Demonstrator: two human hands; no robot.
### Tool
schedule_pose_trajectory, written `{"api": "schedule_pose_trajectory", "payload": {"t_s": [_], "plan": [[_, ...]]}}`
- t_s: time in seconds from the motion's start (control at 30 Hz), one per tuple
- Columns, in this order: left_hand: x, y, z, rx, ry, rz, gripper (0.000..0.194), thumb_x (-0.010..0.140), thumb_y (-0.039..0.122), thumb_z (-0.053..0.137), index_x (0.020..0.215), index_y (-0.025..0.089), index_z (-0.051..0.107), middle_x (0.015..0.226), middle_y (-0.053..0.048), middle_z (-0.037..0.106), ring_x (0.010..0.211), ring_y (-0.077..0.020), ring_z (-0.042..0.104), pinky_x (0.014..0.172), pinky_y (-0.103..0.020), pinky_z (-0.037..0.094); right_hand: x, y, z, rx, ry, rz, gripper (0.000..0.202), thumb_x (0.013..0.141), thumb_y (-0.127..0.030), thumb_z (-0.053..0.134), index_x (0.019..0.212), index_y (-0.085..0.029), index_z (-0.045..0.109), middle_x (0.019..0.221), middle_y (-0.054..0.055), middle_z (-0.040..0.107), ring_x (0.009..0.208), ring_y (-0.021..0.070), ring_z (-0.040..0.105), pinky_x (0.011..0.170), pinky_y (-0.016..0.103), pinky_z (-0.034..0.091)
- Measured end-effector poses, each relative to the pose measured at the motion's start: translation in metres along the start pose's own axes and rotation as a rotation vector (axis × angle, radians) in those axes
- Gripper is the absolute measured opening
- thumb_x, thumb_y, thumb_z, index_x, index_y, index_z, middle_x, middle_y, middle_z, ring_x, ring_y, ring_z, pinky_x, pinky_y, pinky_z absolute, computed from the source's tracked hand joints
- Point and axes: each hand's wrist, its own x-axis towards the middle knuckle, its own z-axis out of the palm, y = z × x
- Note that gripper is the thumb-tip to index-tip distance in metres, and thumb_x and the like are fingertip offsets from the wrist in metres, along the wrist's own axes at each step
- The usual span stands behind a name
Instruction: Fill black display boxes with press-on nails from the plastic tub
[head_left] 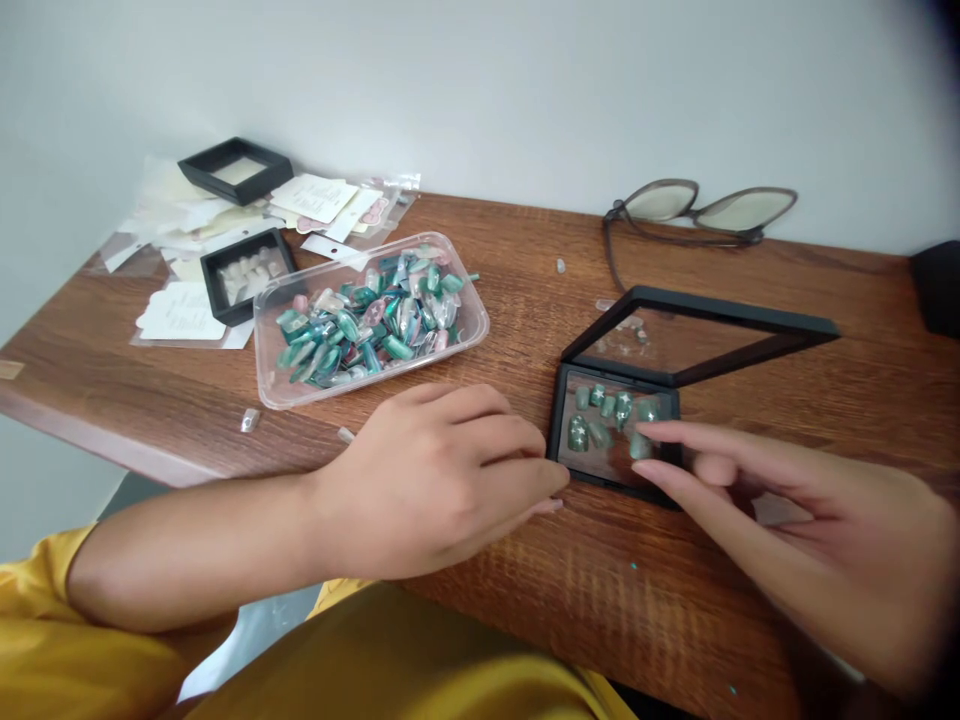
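A black-framed clear display case (615,470) lies on the table with its lid raised. Several green press-on nails (578,432) sit on its clear film, some with silver stars. My right hand (810,530) reaches in from the right, thumb and index fingertip closed around a green press-on nail (640,446) at the case's right side. My left hand (450,470) is palm-down, fingers bent together, with its fingertips on the case's lower left corner; its thumb is mostly hidden beneath. Left of the case stands a clear plastic box (300,398) heaped with green, pink and clear nails.
Eyeglasses (705,213) lie near the wall. At the back left are two black frames (247,185), one holding pale nails (251,272), among cards and plastic sleeves (322,198). Loose nails (250,419) lie on the wooden table (517,290). A dark object (937,290) stands at far right.
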Motion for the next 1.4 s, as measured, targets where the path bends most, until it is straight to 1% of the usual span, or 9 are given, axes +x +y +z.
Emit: {"api": "schedule_pose_trajectory", "payload": {"t_s": [0.1,0.33,0.5,0.6,0.7,0.93,1.17,1.3,1.4], "plan": [[-0.001,-0.001,0.001,0.026,-0.083,-0.005,0.021,0.108,0.034,0.069,0.116,0.019,0.081,0.109,0.002,0.084,0.101,-0.0187,0.076,0.085,-0.034,0.063,0.007,-0.001,0.002,0.056,-0.058,-0.06,0.042,0.106,-0.066,0.064,0.113,-0.029,0.084,0.064,-0.008,0.062,0.04,0.0071,0.049,0.042,0.021,0.041],[-0.002,0.0,0.007,0.029,-0.254,-0.036,0.026,0.107,0.042,0.069,0.113,0.021,0.083,0.112,0.0,0.082,0.107,-0.0235,0.075,0.084,-0.04,0.062,0.006,-0.004,0.001,0.107,-0.094,-0.006,0.047,0.104,-0.069,0.065,0.114,-0.027,0.085,0.063,-0.007,0.062,0.041,0.0071,0.05,0.04,0.019,0.041],[-0.003,0.0,0.009,0.059,-0.247,-0.024,0.024,0.109,0.041,0.067,0.119,0.025,0.081,0.116,0.0,0.082,0.106,-0.0228,0.076,0.082,-0.039,0.06,0.009,-0.009,0.002,0.129,-0.091,-0.002,0.052,0.102,-0.074,0.064,0.107,-0.028,0.086,0.06,-0.006,0.06,0.039,0.008,0.048,0.038,0.021,0.039],[-0.004,0.0,0.009,0.057,-0.247,-0.02,0.018,0.107,0.039,0.07,0.112,0.027,0.082,0.113,0.001,0.081,0.105,-0.0231,0.076,0.08,-0.039,0.06,0.011,-0.012,0.002,0.113,-0.08,-0.026,0.044,0.104,-0.069,0.066,0.11,-0.03,0.086,0.062,-0.007,0.062,0.042,0.0076,0.052,0.043,0.02,0.043],[-0.004,0.001,0.01,0.055,-0.24,-0.026,0.015,0.106,0.037,0.072,0.106,0.026,0.081,0.111,0.001,0.081,0.105,-0.0231,0.076,0.08,-0.039,0.059,0.013,-0.014,0.003,0.113,-0.078,-0.019,0.047,0.104,-0.07,0.065,0.109,-0.03,0.087,0.062,-0.007,0.064,0.041,0.0072,0.053,0.043,0.019,0.043],[-0.003,0.003,0.012,0.025,-0.255,-0.061,0.024,0.11,0.041,0.063,0.116,0.024,0.08,0.104,0.0,0.078,0.1,-0.0216,0.074,0.08,-0.039,0.057,0.014,-0.016,0.006,0.084,-0.038,-0.053,0.051,0.105,-0.072,0.061,0.107,-0.028,0.086,0.06,-0.007,0.061,0.038,0.0072,0.05,0.04,0.02,0.041],[-0.001,0.003,0.012,0.038,-0.233,-0.037,0.019,0.107,0.04,0.07,0.098,0.026,0.079,0.093,0.002,0.073,0.088,-0.021,0.068,0.074,-0.038,0.052,0.011,-0.016,0.006,0.077,-0.044,-0.081,0.041,0.108,-0.064,0.063,0.114,-0.029,0.083,0.063,-0.008,0.059,0.042,0.0069,0.051,0.044,0.019,0.042],[-0.003,0.002,0.012,0.018,-0.247,-0.045,0.016,0.107,0.038,0.07,0.098,0.026,0.078,0.095,0.002,0.074,0.092,-0.0214,0.07,0.075,-0.037,0.053,0.011,-0.016,0.008,0.112,-0.062,-0.042,0.043,0.106,-0.065,0.064,0.116,-0.03,0.086,0.063,-0.006,0.062,0.042,0.0091,0.052,0.044,0.021,0.044],[-0.003,0.002,0.011,0.022,-0.242,-0.036,0.017,0.106,0.037,0.071,0.095,0.026,0.076,0.096,0.002,0.076,0.096,-0.0226,0.073,0.075,-0.038,0.053,0.009,-0.014,0.008,0.089,-0.082,-0.052,0.037,0.107,-0.059,0.065,0.12,-0.032,0.085,0.071,-0.004,0.072,0.049,0.0114,0.062,0.048,0.021,0.05]]}}
